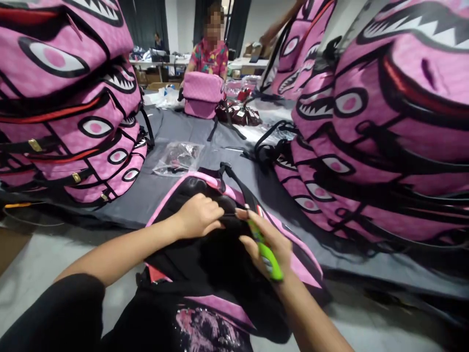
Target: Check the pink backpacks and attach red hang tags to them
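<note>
A pink and black backpack (234,264) lies in front of me, its black inner or back side facing up and its pink edge curving round the top. My left hand (200,215) is closed on the black fabric near the upper middle. Just to its right, my right hand (269,239) holds a slim, bright green-handled tool (270,263) against the palm. The tool's working end lies near my fingertips, too blurred to make out. A black strap (240,183) runs from the top edge towards my right hand.
Tall stacks of pink shark-face backpacks stand at left (97,127) and right (366,146) on the grey-covered table (161,129). A clear plastic bag (178,157) lies ahead. Across the table a person (208,54) is behind another pink backpack (203,93); another person's arm (280,24) reaches in.
</note>
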{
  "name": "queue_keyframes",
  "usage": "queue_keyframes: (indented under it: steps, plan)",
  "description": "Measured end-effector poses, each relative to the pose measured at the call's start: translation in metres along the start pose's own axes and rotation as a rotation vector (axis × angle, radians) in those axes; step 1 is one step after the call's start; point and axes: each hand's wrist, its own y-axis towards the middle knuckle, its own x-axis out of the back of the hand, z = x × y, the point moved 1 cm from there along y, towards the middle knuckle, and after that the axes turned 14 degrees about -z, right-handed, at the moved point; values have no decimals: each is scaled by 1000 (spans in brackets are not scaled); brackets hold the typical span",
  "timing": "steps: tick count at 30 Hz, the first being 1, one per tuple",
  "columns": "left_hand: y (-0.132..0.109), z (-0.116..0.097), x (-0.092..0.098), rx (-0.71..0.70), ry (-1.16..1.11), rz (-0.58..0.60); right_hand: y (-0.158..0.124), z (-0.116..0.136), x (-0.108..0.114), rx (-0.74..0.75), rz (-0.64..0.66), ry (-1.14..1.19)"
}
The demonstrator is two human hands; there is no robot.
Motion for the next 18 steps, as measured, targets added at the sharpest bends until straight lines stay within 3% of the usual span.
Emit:
queue_keyframes:
  steps: [4, 9, 11, 15, 18]
  plan:
    - [-14, -2, 23, -21, -28, 40, 6, -17, -28, 255, 81, -22]
    - [12, 25, 37, 114, 52, -30, 4, -30, -41, 204, 71, -72]
    - [29, 38, 28, 157, 53, 74, -1, -27, -41, 173, 69, -53]
    - [52, 57, -11, 172, 78, 344, -13, -26, -37, 111, 154, -44]
    - [56, 61, -31, 125, 75, 395, -19, -38, -34, 31, 160, -51]
